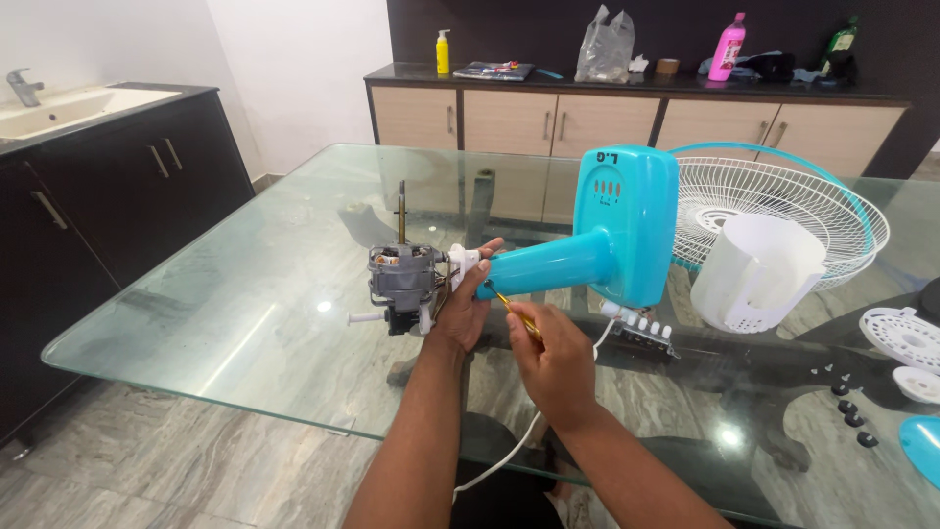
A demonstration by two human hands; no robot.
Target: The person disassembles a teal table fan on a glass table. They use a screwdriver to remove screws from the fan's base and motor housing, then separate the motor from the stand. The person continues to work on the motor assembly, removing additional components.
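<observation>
Just above the left hand (462,312), a grey fan motor (402,277) stands on the glass table (245,313) with its metal shaft (400,211) pointing straight up. The left hand is wrapped around the joint where the motor meets the turquoise fan neck (548,264), fingers curled over the white collar (462,263) at that joint, so it grips the assembly firmly. Just to the right of that hand, the right hand (554,358) is closed around a screwdriver with a yellow handle (521,315); its tip points up and to the left, to the underside of the neck just beside the left hand's fingers. Whether the tip sits in a screw cannot be told.

Beyond the right hand, the neck widens into a turquoise housing (627,220) that stands upright on the table. Just right of the right hand lies a row of white switch buttons (641,328), and a white cord (519,441) runs down from there between the two forearms. Farther to the right of the right hand stand a white plastic cover (754,274) and, behind it, a white wire fan guard (783,211) with a turquoise rim. Well off to the right lie a round white vented piece (903,333) and several small black knobs (848,405). Far beyond both hands, a cabinet counter (627,83) holds a yellow bottle (443,52) and a pink bottle (728,47).
</observation>
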